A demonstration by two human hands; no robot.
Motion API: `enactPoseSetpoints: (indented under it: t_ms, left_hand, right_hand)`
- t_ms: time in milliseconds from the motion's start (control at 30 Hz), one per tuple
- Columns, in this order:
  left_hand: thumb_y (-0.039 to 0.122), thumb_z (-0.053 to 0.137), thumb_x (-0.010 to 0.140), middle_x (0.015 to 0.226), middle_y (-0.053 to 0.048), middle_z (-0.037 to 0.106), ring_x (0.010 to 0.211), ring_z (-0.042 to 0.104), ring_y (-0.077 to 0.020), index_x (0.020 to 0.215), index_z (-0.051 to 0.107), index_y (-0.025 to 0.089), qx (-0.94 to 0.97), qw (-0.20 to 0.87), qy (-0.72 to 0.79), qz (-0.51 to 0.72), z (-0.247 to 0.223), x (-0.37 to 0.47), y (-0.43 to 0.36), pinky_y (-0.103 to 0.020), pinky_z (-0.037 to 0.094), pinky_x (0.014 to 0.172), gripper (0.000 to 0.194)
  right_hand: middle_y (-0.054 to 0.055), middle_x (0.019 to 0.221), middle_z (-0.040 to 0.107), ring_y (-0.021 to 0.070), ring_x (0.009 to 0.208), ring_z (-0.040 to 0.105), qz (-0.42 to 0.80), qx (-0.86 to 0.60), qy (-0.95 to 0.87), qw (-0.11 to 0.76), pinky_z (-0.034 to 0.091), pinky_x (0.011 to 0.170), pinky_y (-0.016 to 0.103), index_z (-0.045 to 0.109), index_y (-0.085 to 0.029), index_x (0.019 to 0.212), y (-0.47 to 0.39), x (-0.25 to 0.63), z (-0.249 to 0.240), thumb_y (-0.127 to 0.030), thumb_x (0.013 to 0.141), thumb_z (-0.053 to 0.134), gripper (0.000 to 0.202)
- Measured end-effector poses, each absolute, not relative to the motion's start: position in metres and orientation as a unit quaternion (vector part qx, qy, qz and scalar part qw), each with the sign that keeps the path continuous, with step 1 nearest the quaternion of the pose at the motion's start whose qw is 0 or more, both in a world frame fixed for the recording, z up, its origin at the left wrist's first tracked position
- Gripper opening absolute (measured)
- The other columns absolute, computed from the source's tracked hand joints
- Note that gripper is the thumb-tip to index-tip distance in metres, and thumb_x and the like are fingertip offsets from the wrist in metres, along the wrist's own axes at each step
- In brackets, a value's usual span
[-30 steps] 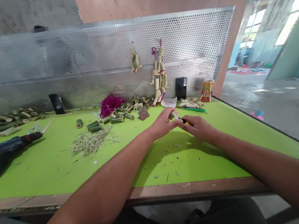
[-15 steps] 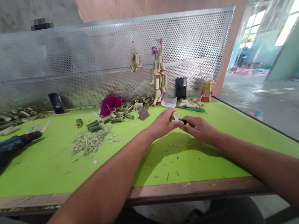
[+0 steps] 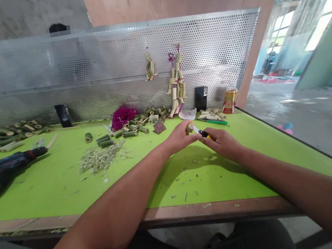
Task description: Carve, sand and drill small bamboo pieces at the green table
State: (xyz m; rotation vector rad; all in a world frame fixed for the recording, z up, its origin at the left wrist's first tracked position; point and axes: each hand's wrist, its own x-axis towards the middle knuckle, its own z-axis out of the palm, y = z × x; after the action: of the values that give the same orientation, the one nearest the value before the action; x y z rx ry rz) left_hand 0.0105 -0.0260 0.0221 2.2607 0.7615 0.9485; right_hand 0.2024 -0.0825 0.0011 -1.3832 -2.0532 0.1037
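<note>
My left hand [image 3: 183, 136] is closed around a short piece of bamboo [image 3: 190, 128], its pale cut end facing right. A utility knife [image 3: 202, 133] with a black and yellow handle is gripped in my right hand [image 3: 220, 141]. The knife's blade lies against the rim of the bamboo's end, and my left thumb reaches close to the knife. Both hands are above the green tabletop [image 3: 163, 184], with small dark shavings below them.
A pile of shavings [image 3: 100, 157] lies to the left, near a power drill [image 3: 7, 168]. Bamboo pieces [image 3: 142, 120] and purple string [image 3: 122, 117] sit at the back. Bamboo figures [image 3: 176, 82] hang on the perforated metal panel [image 3: 111, 65]. A drink carton [image 3: 229, 101] stands back right.
The bamboo piece has turned slightly in my left hand, and the blade's angle against its end has shifted. The person behind the panel has moved a little to the right.
</note>
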Motion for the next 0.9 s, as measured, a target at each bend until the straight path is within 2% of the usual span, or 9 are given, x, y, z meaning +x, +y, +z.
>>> enactPoseSetpoints:
  t_ms: [133, 267, 333, 433, 533, 633, 900]
  left_hand:
    - [0.047, 0.063, 0.078, 0.089, -0.001, 0.045, 0.075, 0.04, -0.0122, 0.104, 0.047, 0.017, 0.832, 0.305, 0.272, 0.375, 0.022, 0.005, -0.026, -0.025, 0.035, 0.066, 0.043]
    - [0.044, 0.057, 0.084, 0.097, -0.003, 0.048, 0.084, 0.043, -0.0136, 0.11, 0.046, 0.018, 0.821, 0.335, 0.244, 0.393, 0.022, 0.005, -0.027, -0.028, 0.04, 0.077, 0.039]
    - [0.045, 0.051, 0.088, 0.098, -0.003, 0.049, 0.087, 0.045, -0.0138, 0.11, 0.047, 0.019, 0.784, 0.399, 0.232, 0.415, 0.021, 0.006, -0.026, -0.029, 0.042, 0.083, 0.034]
    - [0.044, 0.044, 0.093, 0.098, -0.005, 0.053, 0.086, 0.052, -0.0127, 0.108, 0.048, 0.019, 0.689, 0.553, 0.188, 0.43, 0.019, 0.007, -0.022, -0.033, 0.045, 0.087, 0.029]
    - [0.036, 0.051, 0.091, 0.105, -0.007, 0.057, 0.081, 0.057, -0.0117, 0.114, 0.047, 0.019, 0.624, 0.655, 0.142, 0.403, 0.017, 0.007, -0.02, -0.036, 0.048, 0.086, 0.029]
    - [0.028, 0.059, 0.087, 0.111, -0.01, 0.06, 0.082, 0.061, -0.0121, 0.121, 0.045, 0.021, 0.611, 0.681, 0.121, 0.386, 0.016, 0.006, -0.022, -0.038, 0.049, 0.088, 0.037]
    - [0.028, 0.063, 0.085, 0.115, -0.01, 0.063, 0.086, 0.066, -0.0142, 0.124, 0.043, 0.023, 0.623, 0.677, 0.099, 0.379, 0.015, 0.005, -0.025, -0.039, 0.049, 0.089, 0.043]
  right_hand:
    - [-0.001, 0.063, 0.049, 0.0139, 0.06, 0.043, 0.02, -0.519, -0.759, 0.392, 0.029, 0.056, 0.027, 0.051, -0.019, 0.076, -0.08, 0.204, 0.003, -0.052, 0.09, 0.047, 0.036]
    - [0.0, 0.065, 0.05, 0.0143, 0.062, 0.043, 0.019, -0.525, -0.734, 0.43, 0.03, 0.057, 0.027, 0.051, -0.019, 0.074, -0.077, 0.208, 0.006, -0.048, 0.088, 0.051, 0.032]
    - [0.0, 0.065, 0.051, 0.0146, 0.062, 0.043, 0.028, -0.538, -0.72, 0.438, 0.031, 0.057, 0.027, 0.051, -0.02, 0.072, -0.076, 0.209, 0.009, -0.049, 0.087, 0.051, 0.033]
    - [0.001, 0.065, 0.052, 0.0153, 0.062, 0.045, 0.041, -0.564, -0.698, 0.441, 0.032, 0.057, 0.027, 0.052, -0.019, 0.071, -0.075, 0.209, 0.011, -0.048, 0.082, 0.056, 0.031]
    - [0.002, 0.068, 0.056, 0.0163, 0.063, 0.048, 0.044, -0.574, -0.69, 0.44, 0.034, 0.058, 0.028, 0.055, -0.019, 0.073, -0.075, 0.209, 0.012, -0.045, 0.077, 0.06, 0.027]
    - [0.003, 0.069, 0.057, 0.0169, 0.064, 0.05, 0.041, -0.575, -0.694, 0.432, 0.035, 0.059, 0.029, 0.058, -0.018, 0.075, -0.075, 0.209, 0.011, -0.044, 0.078, 0.059, 0.026]
    - [0.003, 0.07, 0.058, 0.0169, 0.065, 0.05, 0.047, -0.561, -0.703, 0.433, 0.036, 0.06, 0.029, 0.059, -0.018, 0.078, -0.076, 0.209, 0.01, -0.041, 0.08, 0.057, 0.024]
